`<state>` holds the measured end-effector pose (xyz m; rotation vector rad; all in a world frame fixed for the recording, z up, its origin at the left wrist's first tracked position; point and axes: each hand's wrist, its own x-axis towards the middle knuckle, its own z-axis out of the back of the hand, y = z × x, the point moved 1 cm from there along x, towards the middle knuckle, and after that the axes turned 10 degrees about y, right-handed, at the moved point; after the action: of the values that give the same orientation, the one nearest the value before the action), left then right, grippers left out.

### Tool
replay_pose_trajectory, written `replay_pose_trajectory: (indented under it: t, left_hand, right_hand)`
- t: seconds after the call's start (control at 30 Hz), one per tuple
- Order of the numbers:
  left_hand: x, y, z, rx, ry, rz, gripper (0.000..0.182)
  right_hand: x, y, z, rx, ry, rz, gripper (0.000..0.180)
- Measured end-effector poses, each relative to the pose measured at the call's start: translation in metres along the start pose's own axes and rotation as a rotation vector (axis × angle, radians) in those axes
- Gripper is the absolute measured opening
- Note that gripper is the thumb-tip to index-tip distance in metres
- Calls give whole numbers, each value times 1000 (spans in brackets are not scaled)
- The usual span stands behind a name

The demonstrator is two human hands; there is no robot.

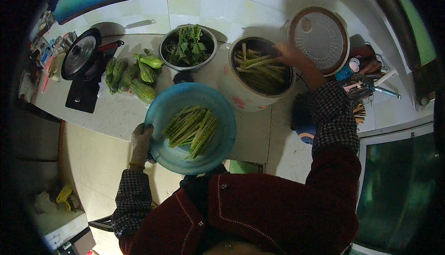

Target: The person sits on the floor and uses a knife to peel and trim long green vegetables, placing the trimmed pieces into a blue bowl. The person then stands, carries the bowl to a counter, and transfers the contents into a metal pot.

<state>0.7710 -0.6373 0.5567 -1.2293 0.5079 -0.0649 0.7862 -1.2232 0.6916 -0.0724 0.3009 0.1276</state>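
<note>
My left hand (pixel 142 144), in a light glove, grips the left rim of a blue plastic basin (pixel 222 116). Cut green stalks (pixel 189 128) lie in the middle of the basin. My right hand (pixel 290 56), blurred, is over the right side of the opening of a tall pale bucket (pixel 243 98). Long green stalks (pixel 259 71) fill much of the bucket's inside. Whether the right fingers hold a stalk cannot be told. Behind the basin, a metal pot (pixel 180 68) holds leafy greens (pixel 189 46).
Green squashes (pixel 128 76) lie left of the pot, beside a pan lid (pixel 81 53) and a dark board (pixel 81 97). A round lid (pixel 318 41) leans on the wall behind the right arm. Utensils (pixel 365 86) crowd the right. The worktop's front edge (pixel 114 136) runs below.
</note>
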Motion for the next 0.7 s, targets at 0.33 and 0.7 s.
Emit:
replay_pose_trajectory:
  t: [0.33, 0.7]
  left_hand:
    - [3, -3, 0, -17, 15, 55, 48]
    - [-1, -8, -2, 52, -11, 62, 47]
  right_hand:
    - [2, 74, -30, -197, 208, -69, 21]
    - [57, 68, -25, -402, -203, 65, 25]
